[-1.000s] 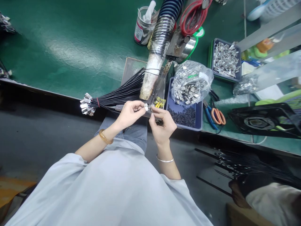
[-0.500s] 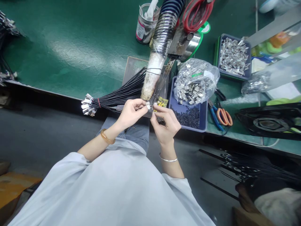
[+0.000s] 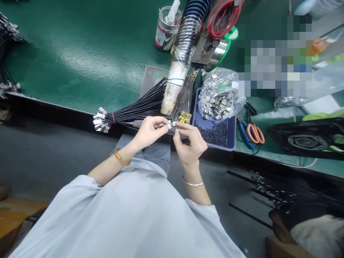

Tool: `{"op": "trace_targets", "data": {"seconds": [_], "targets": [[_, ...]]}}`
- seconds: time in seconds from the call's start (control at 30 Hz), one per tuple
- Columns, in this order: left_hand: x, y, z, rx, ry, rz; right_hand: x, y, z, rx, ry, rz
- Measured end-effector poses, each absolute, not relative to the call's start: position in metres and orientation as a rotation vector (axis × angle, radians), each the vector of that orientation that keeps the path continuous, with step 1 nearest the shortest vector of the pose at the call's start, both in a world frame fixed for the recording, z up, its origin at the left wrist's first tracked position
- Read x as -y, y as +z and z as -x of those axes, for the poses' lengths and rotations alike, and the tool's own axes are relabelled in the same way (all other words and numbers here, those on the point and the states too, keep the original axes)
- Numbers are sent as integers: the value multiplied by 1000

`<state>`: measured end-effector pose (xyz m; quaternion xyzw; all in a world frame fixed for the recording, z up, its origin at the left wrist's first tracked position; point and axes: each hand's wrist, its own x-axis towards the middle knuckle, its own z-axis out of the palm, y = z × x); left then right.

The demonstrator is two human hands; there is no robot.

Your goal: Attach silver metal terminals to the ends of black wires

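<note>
My left hand (image 3: 150, 132) is closed in a pinch on a small silvery metal connector (image 3: 173, 123). White coverings show at its fingertips. My right hand (image 3: 190, 141) is closed from the other side, index fingertip on the same connector and thumb just below; the exact grip is too small to make out. Left of the hands, a bundle of black cables (image 3: 134, 107) tied with a red band ends in metal connectors (image 3: 101, 120). Right above the hands are the stained white end of a hose (image 3: 172, 93) and a small yellow piece (image 3: 184, 117).
A blue tray (image 3: 232, 138) holds small black parts and a plastic bag of metal shells (image 3: 221, 93). Pliers with blue handles (image 3: 245, 134) and orange-handled scissors (image 3: 255, 133) lie to its right. A jar (image 3: 165, 32) and a solder reel (image 3: 219, 53) stand farther back. A black fan-like device (image 3: 309, 139) sits right.
The metal connector between my fingertips has turned and shows more of its shiny surface. Both hands have shifted only slightly, and my right thumb has moved a little down.
</note>
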<state>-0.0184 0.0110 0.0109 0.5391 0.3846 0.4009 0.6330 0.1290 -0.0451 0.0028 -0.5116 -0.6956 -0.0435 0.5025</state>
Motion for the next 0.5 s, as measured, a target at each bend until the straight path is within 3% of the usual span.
{"op": "trace_targets", "data": {"seconds": [0.2,0.5], "targets": [[-8,13,20,-932,897,-1307,45,6,-127,1406,392,1390],[-13,13,16,-937,935,-1234,41,14,-129,1612,211,1329]]}}
